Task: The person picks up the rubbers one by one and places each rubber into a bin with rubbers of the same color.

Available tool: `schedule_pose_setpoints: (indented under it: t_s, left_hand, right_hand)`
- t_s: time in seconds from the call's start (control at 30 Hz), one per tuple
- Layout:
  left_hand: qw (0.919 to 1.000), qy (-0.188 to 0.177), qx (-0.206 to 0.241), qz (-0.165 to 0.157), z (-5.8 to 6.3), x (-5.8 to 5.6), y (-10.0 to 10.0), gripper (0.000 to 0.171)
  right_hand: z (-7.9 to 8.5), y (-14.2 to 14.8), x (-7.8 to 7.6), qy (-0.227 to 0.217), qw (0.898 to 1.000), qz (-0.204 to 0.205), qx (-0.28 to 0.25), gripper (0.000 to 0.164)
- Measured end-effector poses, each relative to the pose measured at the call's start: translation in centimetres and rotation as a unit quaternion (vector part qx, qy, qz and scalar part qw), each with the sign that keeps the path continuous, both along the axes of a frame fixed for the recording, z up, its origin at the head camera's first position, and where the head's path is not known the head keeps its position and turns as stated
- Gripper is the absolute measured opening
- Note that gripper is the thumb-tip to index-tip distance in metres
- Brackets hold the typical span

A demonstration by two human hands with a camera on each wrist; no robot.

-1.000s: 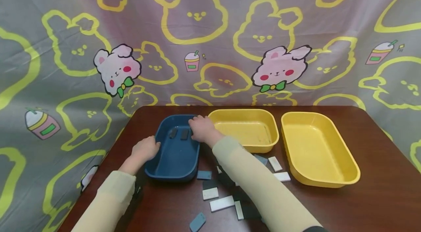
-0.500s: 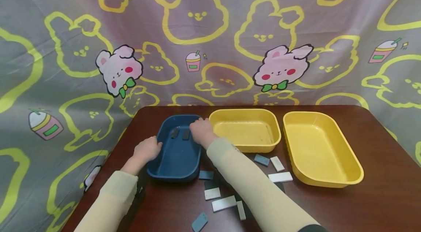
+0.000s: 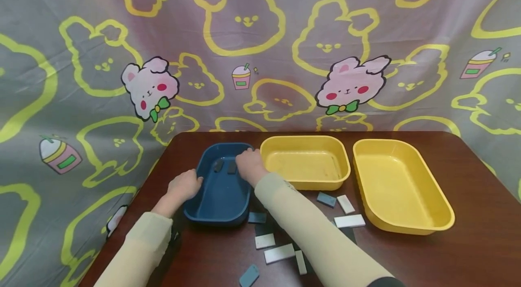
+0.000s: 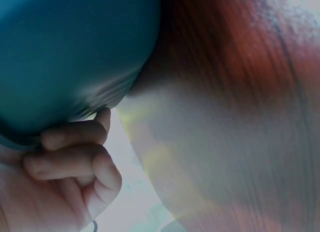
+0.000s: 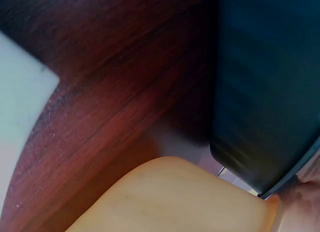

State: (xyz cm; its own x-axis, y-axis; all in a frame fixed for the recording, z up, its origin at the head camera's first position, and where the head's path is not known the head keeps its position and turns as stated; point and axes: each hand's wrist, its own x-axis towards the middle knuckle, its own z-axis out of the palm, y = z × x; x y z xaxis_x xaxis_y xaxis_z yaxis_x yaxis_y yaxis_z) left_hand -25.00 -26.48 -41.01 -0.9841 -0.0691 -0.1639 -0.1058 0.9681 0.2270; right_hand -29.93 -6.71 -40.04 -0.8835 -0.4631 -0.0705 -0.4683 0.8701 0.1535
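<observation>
A deep blue plastic basin (image 3: 221, 196) stands at the left of the table, with two small dark blocks (image 3: 225, 166) lying in its far half. My left hand (image 3: 185, 184) grips its left rim; the left wrist view shows the fingers (image 4: 75, 159) curled beneath the rim. On the opposite side my right hand (image 3: 250, 165) holds the far part of the right rim, and its fingertips are hidden in the head view. Only a sliver of that hand shows at the lower right of the right wrist view, beside the basin's wall (image 5: 265, 92).
A yellow basin (image 3: 305, 184) stands just right of my right hand, and a second yellow basin (image 3: 407, 221) is farther right. Several white, blue-grey and black blocks, such as a white one (image 3: 279, 253), lie before them, partly under my right forearm. A patterned cloth (image 3: 260, 52) hangs behind the table.
The whole scene has shifted slightly right in the head view. My right forearm has swung a little left, uncovering more blocks. Both hands keep hold of the blue basin's rim.
</observation>
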Motion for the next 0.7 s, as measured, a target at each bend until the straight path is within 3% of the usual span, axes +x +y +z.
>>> schedule_pose_setpoints:
  t_s: [0.2,0.43,0.7]
  left_hand:
    - [1.0,0.001,0.002,-0.004,0.0,0.2,0.2,0.032]
    - [1.0,0.004,-0.005,-0.002,0.0,0.2,0.3,0.033]
    - [1.0,0.002,0.001,-0.005,0.1,0.1,0.1,0.033]
  right_hand:
    - [-0.1,0.1,0.4,0.014,1.0,0.004,0.015,0.022]
    - [-0.3,0.1,0.2,0.064,0.997,0.04,0.019,0.027]
    - [2.5,2.4,0.4,0.123,0.987,0.1,-0.04,0.03]
